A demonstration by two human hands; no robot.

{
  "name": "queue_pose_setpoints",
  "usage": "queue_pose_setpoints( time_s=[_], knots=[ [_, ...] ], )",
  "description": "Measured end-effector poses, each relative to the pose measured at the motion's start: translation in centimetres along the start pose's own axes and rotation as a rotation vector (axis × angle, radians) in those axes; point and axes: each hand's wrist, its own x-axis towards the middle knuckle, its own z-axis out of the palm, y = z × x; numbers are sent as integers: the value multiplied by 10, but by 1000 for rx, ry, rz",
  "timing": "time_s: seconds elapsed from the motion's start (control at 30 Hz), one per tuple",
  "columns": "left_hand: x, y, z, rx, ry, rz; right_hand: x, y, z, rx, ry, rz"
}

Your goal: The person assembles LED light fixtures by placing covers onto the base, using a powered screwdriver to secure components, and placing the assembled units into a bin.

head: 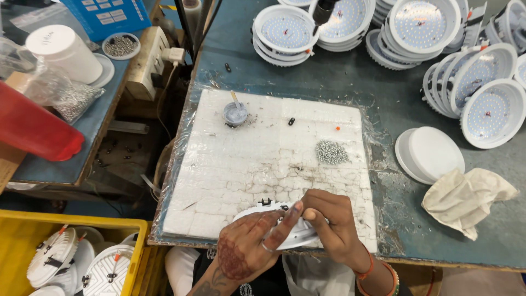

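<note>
A round white lamp housing [296,233] lies at the near edge of a white foam pad [263,159], back side up, with a small black clip on its rim. My left hand [249,246] rests over the housing's left part, one finger stretched across it. My right hand [331,225] is curled on its right part, fingertips pinched together against the housing. Whether something small sits between those fingertips cannot be told. A pile of small silver screws [331,152] lies on the pad beyond my right hand.
A small grey cup with a stick [235,113] stands at the pad's far left. Stacks of round white LED lamps [471,82] fill the far right. White covers [430,153] and a crumpled cloth [466,197] lie right. A yellow crate [71,257] holds more housings.
</note>
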Motion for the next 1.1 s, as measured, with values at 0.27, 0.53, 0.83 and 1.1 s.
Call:
queue_pose_setpoints(
  time_s=[0.27,0.53,0.83,1.1],
  knots=[
    [-20,-1,3,54,35,39,1,-17,3,99,-60,7],
    [-16,-7,0,-7,20,-20,6,-21,7,23,-18,37],
    [-8,-7,-4,-56,84,-75,3,-24,26,-321,147,-259],
    [-11,-4,-7,-37,86,-38,-10,-17,28,-369,135,-269]
  ],
)
